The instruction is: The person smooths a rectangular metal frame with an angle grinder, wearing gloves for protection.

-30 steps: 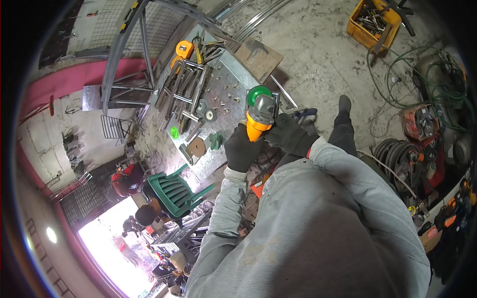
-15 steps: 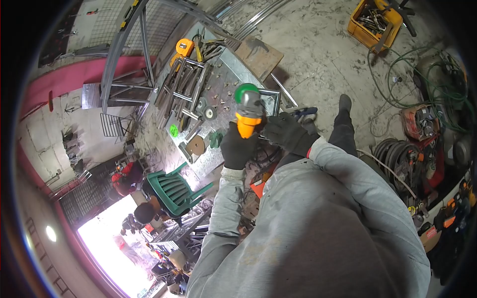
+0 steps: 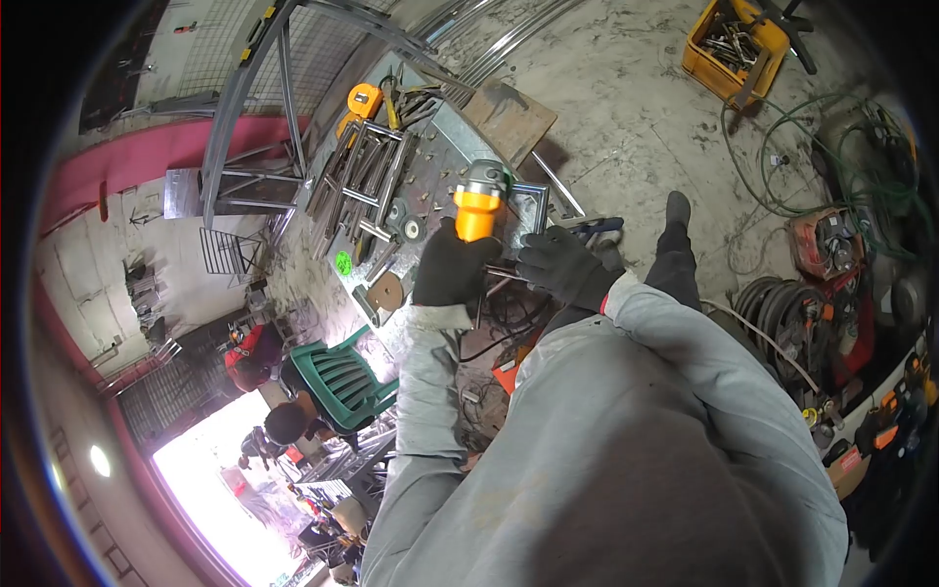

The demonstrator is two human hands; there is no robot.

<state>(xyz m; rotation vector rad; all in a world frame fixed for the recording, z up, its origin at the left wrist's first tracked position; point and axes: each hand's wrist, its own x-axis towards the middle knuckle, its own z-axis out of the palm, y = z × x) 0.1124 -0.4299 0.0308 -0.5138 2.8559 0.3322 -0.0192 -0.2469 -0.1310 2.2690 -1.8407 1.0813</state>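
Note:
My left hand (image 3: 454, 269), in a dark glove, is wrapped round the orange body of an angle grinder (image 3: 476, 210). Its grey head points away from me, and the disc is hard to make out from this angle. To the right, my gloved right hand (image 3: 567, 266) is closed at the near end of a small rectangular metal frame (image 3: 541, 203); the fingers partly hide where they meet it. The grinder is just left of this frame, over the metal worktable (image 3: 445, 147).
Welded steel pieces (image 3: 364, 176), an orange tape measure (image 3: 364, 99) and a brown disc (image 3: 385, 291) lie on the worktable. A green chair (image 3: 342, 377) stands to the left, with people beyond it. Hoses (image 3: 773, 176) and a yellow crate (image 3: 696, 61) are on the floor at right.
The grinder has shifted slightly left and tilted, so its green disc no longer shows as a round face. My left hand moved with it; my right hand stays nearly in place.

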